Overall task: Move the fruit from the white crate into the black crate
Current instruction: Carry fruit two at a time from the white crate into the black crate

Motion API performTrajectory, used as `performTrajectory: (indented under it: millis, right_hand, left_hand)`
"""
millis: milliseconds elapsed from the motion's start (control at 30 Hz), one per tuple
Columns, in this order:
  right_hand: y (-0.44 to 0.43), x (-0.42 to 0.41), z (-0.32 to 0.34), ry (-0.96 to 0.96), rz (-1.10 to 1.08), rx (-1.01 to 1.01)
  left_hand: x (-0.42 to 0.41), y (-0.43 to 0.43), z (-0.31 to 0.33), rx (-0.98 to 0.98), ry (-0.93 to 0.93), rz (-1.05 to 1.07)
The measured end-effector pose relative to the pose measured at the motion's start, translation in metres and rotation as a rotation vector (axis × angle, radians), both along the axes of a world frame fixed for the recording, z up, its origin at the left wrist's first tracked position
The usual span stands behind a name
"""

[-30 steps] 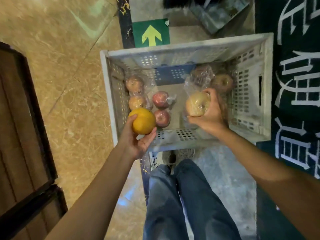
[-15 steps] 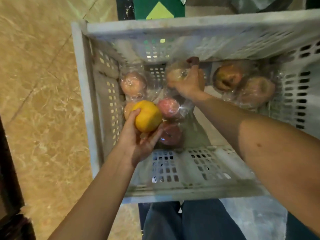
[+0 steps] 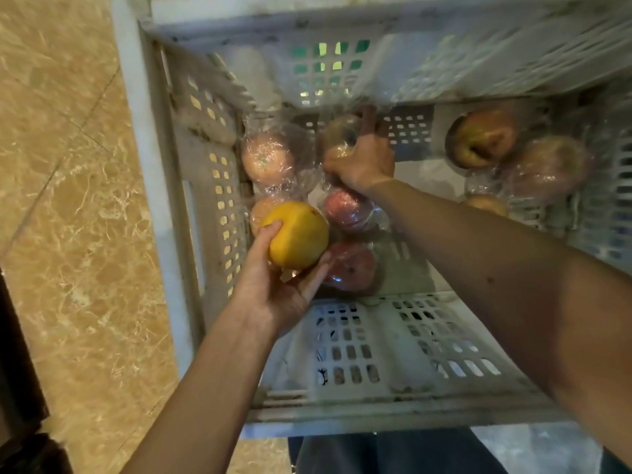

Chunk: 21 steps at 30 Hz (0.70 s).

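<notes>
The white crate fills the view, seen from above. Several plastic-wrapped apples lie on its floor: one pale apple at the left, two red ones in the middle, and more at the right. My left hand holds a yellow orange just above the left side of the crate. My right hand reaches deep inside and grips a wrapped apple near the far wall. The black crate is out of sight.
Beige marble floor lies left of the crate. A dark wooden frame runs along the bottom left edge. My blue-jeaned legs stand just below the crate's near wall.
My head has dropped closer to the crate. My right hand went from the near right of the crate, holding a wrapped apple, to the far middle. The left hand kept the orange.
</notes>
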State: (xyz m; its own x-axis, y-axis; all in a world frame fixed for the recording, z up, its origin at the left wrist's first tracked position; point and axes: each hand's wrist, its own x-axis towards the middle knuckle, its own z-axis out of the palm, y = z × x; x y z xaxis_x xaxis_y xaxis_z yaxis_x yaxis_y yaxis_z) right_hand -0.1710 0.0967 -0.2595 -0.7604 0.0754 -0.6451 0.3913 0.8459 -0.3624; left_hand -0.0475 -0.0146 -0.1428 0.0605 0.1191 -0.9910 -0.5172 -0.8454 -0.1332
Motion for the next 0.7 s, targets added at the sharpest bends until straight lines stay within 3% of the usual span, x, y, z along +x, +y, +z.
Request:
performTrajectory:
  millis: [233,367,467,600,700]
  right_hand:
    - [0.025,-0.001,0.029,-0.092,-0.06,-0.135]
    - [0.068,0.023,0.053,0.288,-0.313,-0.114]
    - [0.116,0.048,0.059,0.425,-0.426,0.096]
    - [0.17,0.078,0.047,0.124,-0.37,0.379]
    - [0.185,0.088,0.031,-0.034,-0.352,0.236]
  left_hand:
    - [0.003,0.002,0.011,-0.012,-0.028,0.028]
    - [0.004,0.006,0.02,0.005,-0.023,0.022]
    - [0.003,0.01,0.022,0.016,-0.018,0.022]
    - [0.001,0.019,0.014,0.025,0.007,-0.006]
    - [0.001,0.023,0.001,0.025,0.026,-0.003]
